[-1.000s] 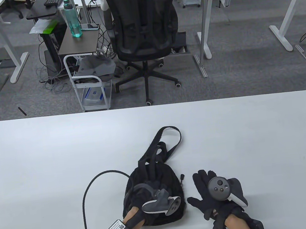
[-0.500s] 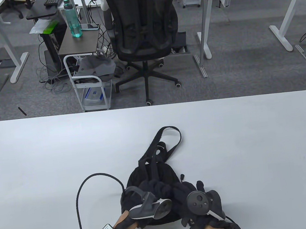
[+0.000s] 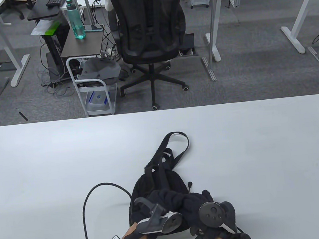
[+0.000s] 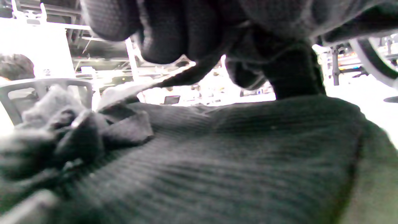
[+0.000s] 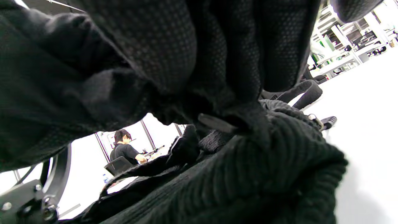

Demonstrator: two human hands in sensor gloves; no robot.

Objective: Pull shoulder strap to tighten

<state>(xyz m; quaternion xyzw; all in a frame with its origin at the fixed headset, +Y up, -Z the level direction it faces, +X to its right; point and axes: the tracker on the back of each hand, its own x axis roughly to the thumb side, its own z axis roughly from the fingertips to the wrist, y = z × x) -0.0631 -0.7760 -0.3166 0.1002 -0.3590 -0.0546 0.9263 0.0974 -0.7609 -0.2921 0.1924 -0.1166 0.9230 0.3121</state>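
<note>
1. The small black ribbed-fabric backpack (image 3: 158, 188) lies flat on the white rectangular table (image 3: 53, 164), near the table's near edge and roughly at its centre.
2. The black webbing shoulder strap (image 3: 176, 146) runs from the far end of the backpack away from the person and forms an open loop resting on the table surface.
3. The left hand (image 3: 159, 202), in a black sensor glove with a grey tracker on its back, rests on the near half of the backpack. In the left wrist view the gloved fingers (image 4: 174, 34) are curled above the ribbed fabric (image 4: 217, 161), with a thin dark strap running under them; whether they actually grip it cannot be determined.
4. The right hand (image 3: 202, 203), in a black sensor glove with a dark round tracker on its back, lies on the near right part of the backpack, just beside the left hand. In the right wrist view its fingers (image 5: 224, 56) are bent down onto the backpack fabric (image 5: 248, 174) and bunch it; a firm hold on any particular part cannot be confirmed.
5. A black braided cable (image 3: 99, 194) arcs over the table to the left of the backpack.
6. A black mesh office chair (image 3: 150, 29) stands on the grey carpet beyond the far edge of the table.
</note>
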